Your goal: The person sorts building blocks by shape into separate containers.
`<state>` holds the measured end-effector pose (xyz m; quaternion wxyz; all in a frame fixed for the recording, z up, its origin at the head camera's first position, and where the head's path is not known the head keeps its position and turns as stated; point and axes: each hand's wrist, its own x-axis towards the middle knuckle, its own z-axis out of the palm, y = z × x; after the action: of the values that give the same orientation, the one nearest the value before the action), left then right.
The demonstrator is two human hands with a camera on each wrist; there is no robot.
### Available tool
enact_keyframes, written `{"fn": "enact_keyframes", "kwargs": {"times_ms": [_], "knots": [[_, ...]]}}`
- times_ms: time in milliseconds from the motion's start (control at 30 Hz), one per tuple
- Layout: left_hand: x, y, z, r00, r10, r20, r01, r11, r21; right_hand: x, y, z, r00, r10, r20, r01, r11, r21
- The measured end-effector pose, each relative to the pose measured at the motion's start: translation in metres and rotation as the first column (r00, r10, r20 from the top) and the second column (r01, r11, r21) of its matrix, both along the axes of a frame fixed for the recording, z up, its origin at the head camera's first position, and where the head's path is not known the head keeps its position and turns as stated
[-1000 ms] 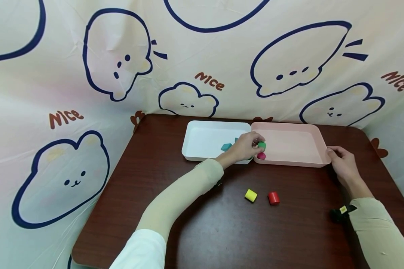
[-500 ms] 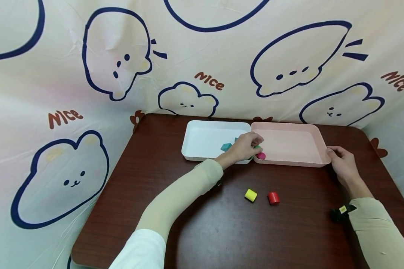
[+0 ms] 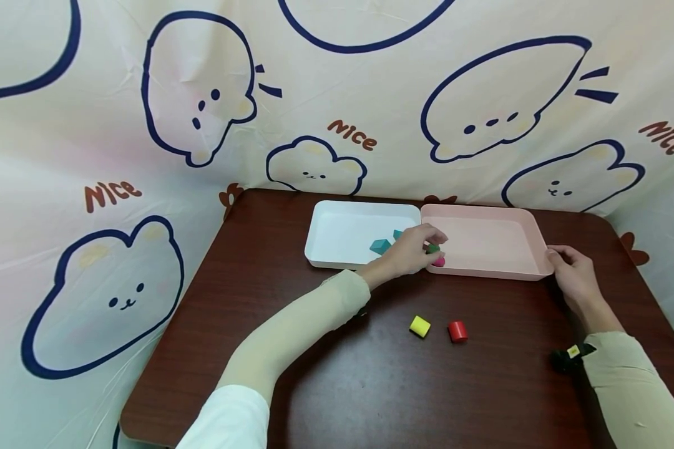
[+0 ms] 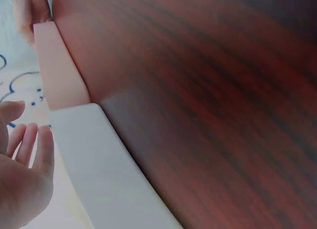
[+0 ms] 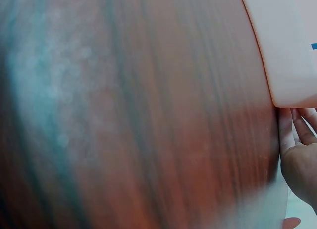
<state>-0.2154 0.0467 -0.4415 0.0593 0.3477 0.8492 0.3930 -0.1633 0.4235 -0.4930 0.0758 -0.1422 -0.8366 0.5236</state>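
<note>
Fingers of left hand (image 3: 411,251) had parted, leaving green block (image 3: 434,248) beside magenta block (image 3: 439,262) in pink tray (image 3: 488,240); right hand (image 3: 577,277) touched tray's end, grip unclear.

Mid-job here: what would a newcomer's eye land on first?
Probably the cartoon backdrop filling the head view's upper part. Then the white tray and pink tray side by side, the left hand at a green block near where they meet, the right hand at the pink tray's outer end. In front of the trays, a yellow block and a red block stand out on the dark table.
</note>
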Motion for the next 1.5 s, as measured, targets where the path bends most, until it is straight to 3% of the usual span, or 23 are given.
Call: {"fn": "enact_keyframes", "kwargs": {"times_ms": [167, 400, 633, 800, 1100, 1500], "knots": [[0.013, 0.001, 0.009, 0.998, -0.049, -0.032, 0.049, 0.999, -0.013, 0.0, 0.0, 0.001, 1.0, 0.0, 0.004, 0.0, 1.0, 0.005], [0.031, 0.008, 0.019, 0.993, -0.113, -0.016, 0.112, 0.993, -0.034, 0.0, 0.0, 0.001, 1.0, -0.001, 0.016, 0.0, 1.0, 0.03], [0.047, 0.013, 0.022, 0.976, -0.217, -0.03, 0.216, 0.976, -0.034, 0.0, 0.001, 0.0, 1.0, -0.004, 0.016, 0.004, 1.0, 0.009], [0.063, 0.015, 0.025, 0.957, -0.288, -0.01, 0.286, 0.954, -0.087, 0.0, 0.0, 0.0, 1.0, -0.005, 0.004, 0.004, 1.0, 0.012], [0.081, 0.021, 0.021, 0.92, -0.391, 0.019, 0.388, 0.907, -0.161, 0.0, 0.001, -0.001, 1.0, -0.007, -0.01, 0.007, 1.0, 0.008], [0.098, 0.021, 0.009, 0.902, -0.423, 0.089, 0.431, 0.873, -0.227, 0.0, 0.0, -0.002, 1.0, 0.007, 0.007, -0.007, 0.999, 0.043]]}}
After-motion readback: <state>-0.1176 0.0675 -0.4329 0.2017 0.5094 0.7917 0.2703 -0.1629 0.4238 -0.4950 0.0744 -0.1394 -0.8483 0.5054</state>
